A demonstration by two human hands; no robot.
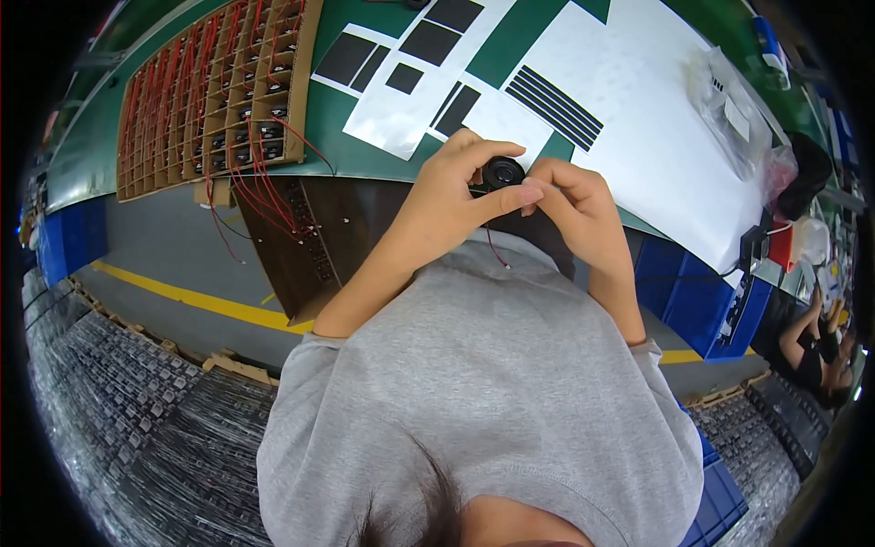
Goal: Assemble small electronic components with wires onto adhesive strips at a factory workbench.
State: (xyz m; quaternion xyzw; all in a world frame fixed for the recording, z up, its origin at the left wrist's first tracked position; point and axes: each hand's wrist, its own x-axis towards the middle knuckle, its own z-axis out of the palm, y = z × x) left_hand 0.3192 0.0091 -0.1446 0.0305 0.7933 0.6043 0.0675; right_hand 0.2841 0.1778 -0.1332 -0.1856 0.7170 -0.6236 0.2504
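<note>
A small round black speaker [503,171] is held up in front of my chest, at the table's near edge. My left hand [458,182] grips it from the left, thumb below and index finger above. Close against its right side is my right hand [574,196], thumb and index finger pinched together at the rim. Whether a small piece sits between those right fingertips is hidden. A thin dark red wire [495,246] with a little connector hangs from the speaker over my grey shirt.
A cardboard divider box [219,91] of wired speakers stands at left, red wires trailing over its edge. White sheets [392,109] with black pads and a sheet with black strips [554,108] lie ahead. Plastic bags [729,114] and blue bins [697,296] are at right; another person [811,351] sits beyond.
</note>
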